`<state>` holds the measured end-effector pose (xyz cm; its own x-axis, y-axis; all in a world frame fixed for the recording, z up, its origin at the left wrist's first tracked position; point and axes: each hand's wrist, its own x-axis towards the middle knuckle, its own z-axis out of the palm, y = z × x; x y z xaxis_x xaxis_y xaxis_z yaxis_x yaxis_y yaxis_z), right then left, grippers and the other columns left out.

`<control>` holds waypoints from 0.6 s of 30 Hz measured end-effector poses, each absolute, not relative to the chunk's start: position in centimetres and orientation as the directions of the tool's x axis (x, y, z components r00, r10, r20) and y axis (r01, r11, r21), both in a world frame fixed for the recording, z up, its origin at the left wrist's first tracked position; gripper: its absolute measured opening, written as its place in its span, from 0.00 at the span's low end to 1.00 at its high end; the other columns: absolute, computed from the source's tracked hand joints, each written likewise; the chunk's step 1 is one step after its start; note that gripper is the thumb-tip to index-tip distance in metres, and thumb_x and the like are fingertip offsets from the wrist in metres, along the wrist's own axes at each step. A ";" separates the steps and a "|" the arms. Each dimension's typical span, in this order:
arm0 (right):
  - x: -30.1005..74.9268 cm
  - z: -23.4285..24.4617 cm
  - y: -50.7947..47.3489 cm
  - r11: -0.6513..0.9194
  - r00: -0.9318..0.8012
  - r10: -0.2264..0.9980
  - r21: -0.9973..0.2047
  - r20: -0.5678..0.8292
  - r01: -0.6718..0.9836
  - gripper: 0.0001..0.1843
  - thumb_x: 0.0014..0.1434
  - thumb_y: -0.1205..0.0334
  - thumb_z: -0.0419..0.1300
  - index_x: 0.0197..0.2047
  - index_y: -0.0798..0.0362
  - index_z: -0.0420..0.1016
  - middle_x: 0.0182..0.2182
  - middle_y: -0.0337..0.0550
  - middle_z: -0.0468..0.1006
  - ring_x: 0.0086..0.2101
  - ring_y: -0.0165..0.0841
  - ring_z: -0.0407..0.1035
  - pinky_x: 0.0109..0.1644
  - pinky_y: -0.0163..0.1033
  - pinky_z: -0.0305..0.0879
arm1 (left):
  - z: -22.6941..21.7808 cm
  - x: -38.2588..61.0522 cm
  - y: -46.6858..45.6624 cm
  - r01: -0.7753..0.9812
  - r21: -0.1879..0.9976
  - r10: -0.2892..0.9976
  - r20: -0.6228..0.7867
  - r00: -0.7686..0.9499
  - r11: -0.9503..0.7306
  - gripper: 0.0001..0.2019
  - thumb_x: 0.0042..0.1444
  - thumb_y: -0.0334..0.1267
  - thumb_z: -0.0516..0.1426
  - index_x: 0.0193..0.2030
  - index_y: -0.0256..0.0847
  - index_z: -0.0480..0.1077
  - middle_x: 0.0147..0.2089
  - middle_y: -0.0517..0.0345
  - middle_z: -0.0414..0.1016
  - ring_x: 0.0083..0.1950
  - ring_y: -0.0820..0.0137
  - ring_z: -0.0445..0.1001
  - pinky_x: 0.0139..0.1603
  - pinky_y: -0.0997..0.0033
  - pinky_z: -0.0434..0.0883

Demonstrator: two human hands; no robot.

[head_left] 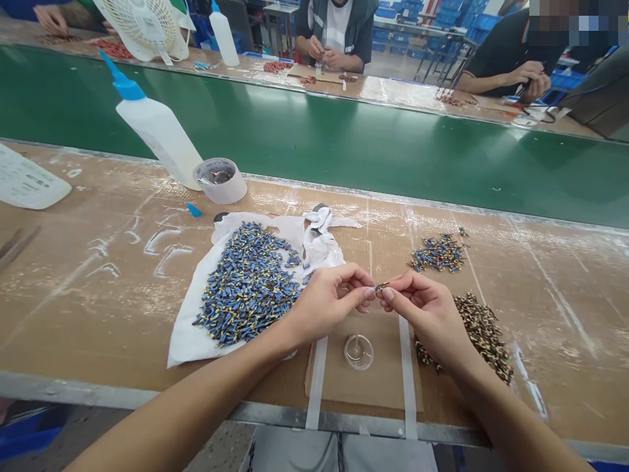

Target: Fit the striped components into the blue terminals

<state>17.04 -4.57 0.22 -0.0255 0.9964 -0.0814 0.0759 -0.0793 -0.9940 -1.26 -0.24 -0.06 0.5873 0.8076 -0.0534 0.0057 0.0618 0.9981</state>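
My left hand (341,292) pinches a tiny blue piece (376,287) between thumb and fingertips. Opposite it, my right hand (422,305) grips a small dark-and-gold piece (382,286), and the two pieces meet at the fingertips. Below the hands, a small clear round dish (358,352) sits on a taped cardboard pad (373,387). Left of my hands, many blue and yellow pieces (250,282) lie heaped on a white sheet (184,341). By my right wrist is a heap of dark-and-gold pieces (484,334), with a smaller blue-and-gold pile (439,253) behind it.
A white squeeze bottle (160,134) with blue nozzle stands beside a tape roll (221,182); a blue cap (194,210) lies nearby. Another white bottle (29,180) is at far left. Beyond the green belt (314,131), people work near a fan (147,26).
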 end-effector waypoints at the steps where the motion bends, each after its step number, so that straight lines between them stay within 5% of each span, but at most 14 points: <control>1: 17.0 0.2 -4.6 -0.080 -0.026 0.996 -0.993 -0.082 0.083 0.10 0.55 0.55 0.66 0.31 0.52 0.73 0.27 0.41 0.77 0.29 0.32 0.72 0.36 0.38 0.71 | -0.1 -1.3 -0.2 0.016 0.998 0.808 -0.052 0.587 0.053 0.06 0.59 0.36 0.57 0.40 0.34 0.70 0.33 0.55 0.74 0.32 0.74 0.72 0.36 0.73 0.72; 5: 16.9 0.3 -4.6 -0.092 -0.033 0.995 -0.992 -0.095 0.084 0.10 0.55 0.56 0.66 0.30 0.53 0.73 0.27 0.40 0.77 0.29 0.31 0.71 0.35 0.36 0.70 | -0.2 -1.4 -0.1 0.124 0.987 0.798 0.009 0.603 -0.105 0.07 0.61 0.36 0.55 0.39 0.35 0.71 0.30 0.57 0.73 0.30 0.74 0.71 0.34 0.73 0.71; 10: 16.9 0.3 -4.8 -0.108 -0.055 0.992 -0.988 -0.115 0.112 0.10 0.54 0.57 0.66 0.30 0.53 0.73 0.26 0.39 0.74 0.27 0.29 0.68 0.31 0.34 0.65 | -0.4 -1.6 0.1 0.274 0.796 0.753 0.312 0.579 -0.540 0.06 0.61 0.30 0.54 0.35 0.36 0.72 0.33 0.55 0.74 0.35 0.72 0.70 0.38 0.71 0.67; 18: 16.8 -0.2 -4.8 -0.044 -0.070 0.996 -0.993 -0.052 0.114 0.10 0.57 0.55 0.64 0.31 0.53 0.72 0.27 0.40 0.74 0.29 0.31 0.68 0.33 0.37 0.67 | -1.1 -1.4 -0.3 0.372 0.645 0.726 0.452 0.519 -0.668 0.08 0.62 0.33 0.53 0.32 0.37 0.69 0.30 0.56 0.72 0.33 0.71 0.69 0.35 0.71 0.66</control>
<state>16.82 -4.85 -0.18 -0.0699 0.9962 -0.0519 0.1138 -0.0437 -0.9925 -1.38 -0.35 -1.15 0.5193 0.7256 0.4515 0.3719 -0.6675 0.6451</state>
